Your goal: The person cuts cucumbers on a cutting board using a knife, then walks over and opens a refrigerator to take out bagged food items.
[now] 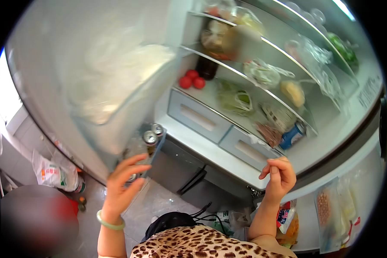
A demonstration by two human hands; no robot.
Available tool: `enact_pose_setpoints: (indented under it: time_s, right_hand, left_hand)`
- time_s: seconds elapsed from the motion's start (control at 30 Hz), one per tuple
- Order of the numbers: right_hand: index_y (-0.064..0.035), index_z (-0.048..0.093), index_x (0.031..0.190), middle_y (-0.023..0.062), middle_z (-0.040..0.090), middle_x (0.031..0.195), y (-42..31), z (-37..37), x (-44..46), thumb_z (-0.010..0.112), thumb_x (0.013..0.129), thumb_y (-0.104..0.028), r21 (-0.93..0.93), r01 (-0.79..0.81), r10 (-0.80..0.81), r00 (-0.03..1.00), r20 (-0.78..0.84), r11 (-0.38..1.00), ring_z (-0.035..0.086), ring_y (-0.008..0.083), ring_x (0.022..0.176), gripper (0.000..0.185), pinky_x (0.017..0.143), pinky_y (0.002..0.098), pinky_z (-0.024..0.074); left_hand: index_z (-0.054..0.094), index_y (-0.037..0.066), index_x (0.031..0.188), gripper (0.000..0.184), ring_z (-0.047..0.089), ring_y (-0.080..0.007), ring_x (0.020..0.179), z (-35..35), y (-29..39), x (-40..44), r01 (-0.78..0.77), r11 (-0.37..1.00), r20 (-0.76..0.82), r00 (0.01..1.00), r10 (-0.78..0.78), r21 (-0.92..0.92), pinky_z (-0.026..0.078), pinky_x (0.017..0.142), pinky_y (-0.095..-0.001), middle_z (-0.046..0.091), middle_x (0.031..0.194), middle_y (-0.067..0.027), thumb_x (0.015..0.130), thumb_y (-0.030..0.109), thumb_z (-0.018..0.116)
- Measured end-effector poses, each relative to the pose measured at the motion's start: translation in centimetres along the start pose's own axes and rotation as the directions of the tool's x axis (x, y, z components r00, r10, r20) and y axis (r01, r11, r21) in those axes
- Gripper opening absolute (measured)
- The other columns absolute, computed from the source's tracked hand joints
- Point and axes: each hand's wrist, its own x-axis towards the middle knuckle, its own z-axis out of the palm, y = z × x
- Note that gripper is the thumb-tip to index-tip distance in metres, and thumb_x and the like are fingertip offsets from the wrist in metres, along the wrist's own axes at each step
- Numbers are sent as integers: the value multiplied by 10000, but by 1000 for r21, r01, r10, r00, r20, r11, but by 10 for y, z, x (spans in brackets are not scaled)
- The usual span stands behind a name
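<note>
While the left hand point(138, 171) — grip wide — partly hides the door bin point(158, 149), the right hand point(281, 177) curls narrow.

The one view comes from a camera worn on the person's head, looking forward and steeply down over the leopard-print top point(202, 243) at the bottom edge. It faces the inside of the open fridge point(245, 99) from close by, with its shelves slanting down to the right across the frame. The lens is very wide: straight edges bow, and black fills the corners. Both the left hand point(124, 185) and the right hand point(280, 177) sit between camera and fridge, nearer the lens than the shelves. The floor point(159, 189) shows below, while a door point(94, 64) takes up the left side
</note>
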Motion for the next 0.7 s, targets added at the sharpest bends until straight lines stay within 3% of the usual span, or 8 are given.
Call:
enact_pose_setpoints:
  time_s: [0.13, 0.23, 0.43, 0.47, 0.57, 0.67, 0.7]
  right_hand:
    - [47, 661, 946, 97, 583, 763, 1, -35, -7, 567, 892, 6, -6, -57, 57, 997, -52, 998, 570, 126, 573, 115, 521, 221, 468]
    - [49, 668, 946, 103, 594, 768, 18, -76, -26, 572, 891, 6, 72, -117, 126, 983, -132, 991, 578, 128, 586, 118, 531, 220, 483]
    - [39, 687, 945, 104, 628, 790, 26, -110, -63, 573, 858, 67, 97, -267, 270, 962, -24, 959, 605, 129, 622, 146, 537, 221, 496]
    - [33, 693, 946, 99, 630, 780, 28, -113, -70, 569, 849, 74, 113, -288, 292, 956, -16, 951, 610, 130, 619, 163, 540, 223, 503]
    - [39, 694, 937, 96, 628, 758, 30, -120, -92, 567, 834, 78, 72, -389, 389, 921, 14, 918, 601, 126, 601, 168, 534, 222, 494]
    - [48, 674, 914, 83, 595, 706, 31, -119, -108, 562, 842, 20, 56, -389, 392, 919, -50, 919, 550, 113, 546, 136, 495, 216, 442]
    - [44, 663, 912, 78, 576, 701, 31, -119, -112, 565, 853, 1, 45, -414, 417, 906, -70, 909, 547, 114, 553, 121, 492, 216, 443]
  left_hand:
    - [663, 9, 1123, 285, 530, -253, 1232, -13, -5, -2, 48, 997, -154, 987, -57, -62, 393, 1041, -352, 584, 1303, -148, 850, 81, 621]
    - [624, 32, 1194, 299, 516, -235, 1259, 2, -10, -4, 71, 997, -229, 971, -66, 13, 382, 1055, -361, 566, 1339, -135, 906, 94, 571]
    - [607, 47, 1215, 287, 535, -217, 1239, 18, -19, 1, 129, 991, -376, 918, -128, -23, 392, 1028, -353, 599, 1304, -105, 960, 154, 531]
    - [618, 42, 1201, 276, 553, -214, 1208, 27, -22, -1, 126, 991, -361, 923, -132, -40, 402, 1020, -351, 615, 1279, -99, 949, 120, 536]
    - [625, 28, 1193, 284, 562, -195, 1181, 55, -34, -11, 304, 946, -228, 919, -323, -115, 413, 1010, -336, 625, 1262, -91, 925, 71, 545]
    - [633, 8, 1192, 306, 574, -164, 1152, 78, -51, -11, 318, 948, -72, 945, -319, -21, 412, 1013, -298, 641, 1229, -82, 894, 25, 566]
    - [636, 14, 1192, 294, 572, -161, 1151, 84, -64, -11, 351, 932, -32, 934, -355, -93, 414, 1012, -296, 642, 1224, -73, 906, 33, 571]
